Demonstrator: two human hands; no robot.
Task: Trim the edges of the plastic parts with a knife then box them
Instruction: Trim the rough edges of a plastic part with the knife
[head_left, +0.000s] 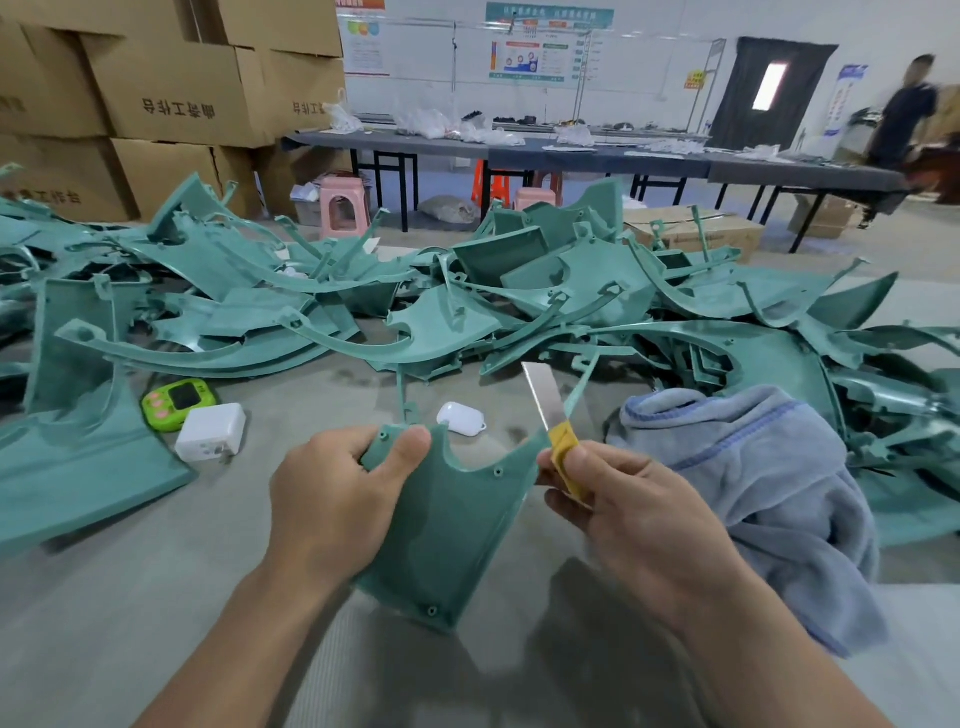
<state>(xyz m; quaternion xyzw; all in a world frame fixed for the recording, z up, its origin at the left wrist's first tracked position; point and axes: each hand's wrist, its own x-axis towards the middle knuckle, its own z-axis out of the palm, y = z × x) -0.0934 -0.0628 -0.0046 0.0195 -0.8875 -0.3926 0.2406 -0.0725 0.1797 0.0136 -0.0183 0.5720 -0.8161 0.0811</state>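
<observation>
We see the left grip (332, 499), a bare hand, clamped on the upper left corner of a teal plastic part (447, 525), thumb pressed across its face and fingers curled behind it. The part is held above the grey bench (130, 597) in front of us, between the two hands, its notched top edge turned away from us and its narrow end towards us. The right grip (634, 514) is clamped on the knife (545, 400), thumb and fingers pinching the yellow handle; the bare blade points up and away, leaning slightly left. The base of the blade sits right at the part's upper right tip, though we cannot tell whether it touches. Beyond the hands a tangled pile of teal parts (519, 301) spreads across the bench from side to side. A blue-grey towel (753, 478) lies crumpled just right of the right grip. On the left lie a green timer (179, 402) and a white charger (210, 432), just beside each other, and a white earbud case (461, 418) rests just past the held part. Stacked cardboard boxes (171, 104) stand at the back left.
</observation>
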